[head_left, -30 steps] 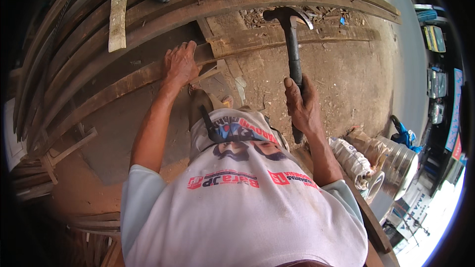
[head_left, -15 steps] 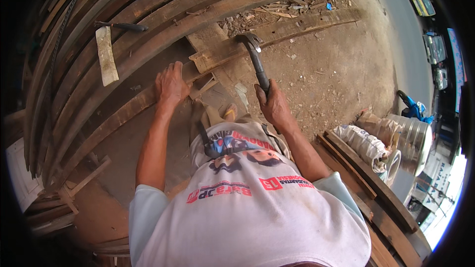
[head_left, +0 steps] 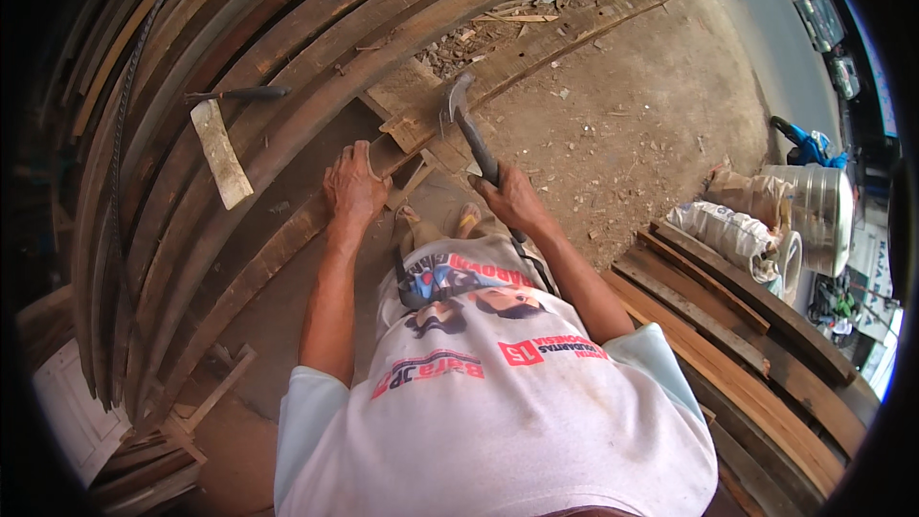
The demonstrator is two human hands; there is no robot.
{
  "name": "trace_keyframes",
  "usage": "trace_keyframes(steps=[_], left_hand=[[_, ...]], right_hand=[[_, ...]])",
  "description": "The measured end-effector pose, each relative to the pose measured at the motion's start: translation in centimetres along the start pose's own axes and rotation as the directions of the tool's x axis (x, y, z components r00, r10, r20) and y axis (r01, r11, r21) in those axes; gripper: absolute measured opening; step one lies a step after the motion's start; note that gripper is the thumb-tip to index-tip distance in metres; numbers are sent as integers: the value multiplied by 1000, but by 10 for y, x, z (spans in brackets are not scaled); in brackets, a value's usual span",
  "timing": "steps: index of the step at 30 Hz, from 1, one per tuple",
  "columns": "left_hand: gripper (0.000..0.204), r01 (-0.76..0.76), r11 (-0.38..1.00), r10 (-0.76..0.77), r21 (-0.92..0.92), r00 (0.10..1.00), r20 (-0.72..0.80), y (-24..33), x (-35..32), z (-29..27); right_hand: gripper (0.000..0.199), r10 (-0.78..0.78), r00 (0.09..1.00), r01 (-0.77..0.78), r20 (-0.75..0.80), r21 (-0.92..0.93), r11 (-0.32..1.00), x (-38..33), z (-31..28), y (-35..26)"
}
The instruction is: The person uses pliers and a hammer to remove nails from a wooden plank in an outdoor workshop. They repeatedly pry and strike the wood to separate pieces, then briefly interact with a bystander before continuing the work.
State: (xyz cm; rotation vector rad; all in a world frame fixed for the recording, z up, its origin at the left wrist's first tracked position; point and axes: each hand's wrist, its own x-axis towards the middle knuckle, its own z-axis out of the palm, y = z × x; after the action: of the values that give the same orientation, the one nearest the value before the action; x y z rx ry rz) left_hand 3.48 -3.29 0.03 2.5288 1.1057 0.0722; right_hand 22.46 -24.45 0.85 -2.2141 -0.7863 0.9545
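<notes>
My right hand [head_left: 512, 199] is closed around the dark handle of a claw hammer [head_left: 476, 146]. The hammer's curved head is raised over the near end of a rough wooden board [head_left: 536, 56], and I cannot tell whether they touch. To the left, my left hand [head_left: 356, 184] lies over a long wooden beam [head_left: 278, 249], its fingers bent around the edge. The beam's end meets the board just beyond this hand. Part of the beam is hidden under my palm.
Long timbers [head_left: 287, 43] run along the left and far side. On them lie a dark-handled tool [head_left: 254, 93] and a pale wood strip [head_left: 221, 155]. Wood scraps [head_left: 498, 24] litter the ground beyond. More planks [head_left: 737, 354], a white sack [head_left: 725, 230] and a metal drum [head_left: 812, 211] stand at right.
The whole view has shifted a little. The hammer's head has turned and swung slightly left, toward my left hand. My left hand still holds the beam.
</notes>
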Motion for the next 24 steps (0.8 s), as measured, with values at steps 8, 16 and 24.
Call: trace_keyframes(steps=[8, 16, 24], left_hand=[[71, 92, 956, -29, -277, 974, 225, -30, -15, -43], [71, 220, 910, 78, -352, 741, 666, -136, -40, -97], [73, 355, 880, 92, -316, 525, 846, -133, -16, -98]], right_hand=[[40, 24, 994, -2, -108, 205, 979, -37, -28, -50], [37, 232, 912, -67, -338, 436, 897, -67, -56, -22], [39, 323, 895, -145, -308, 485, 863, -76, -29, 11]])
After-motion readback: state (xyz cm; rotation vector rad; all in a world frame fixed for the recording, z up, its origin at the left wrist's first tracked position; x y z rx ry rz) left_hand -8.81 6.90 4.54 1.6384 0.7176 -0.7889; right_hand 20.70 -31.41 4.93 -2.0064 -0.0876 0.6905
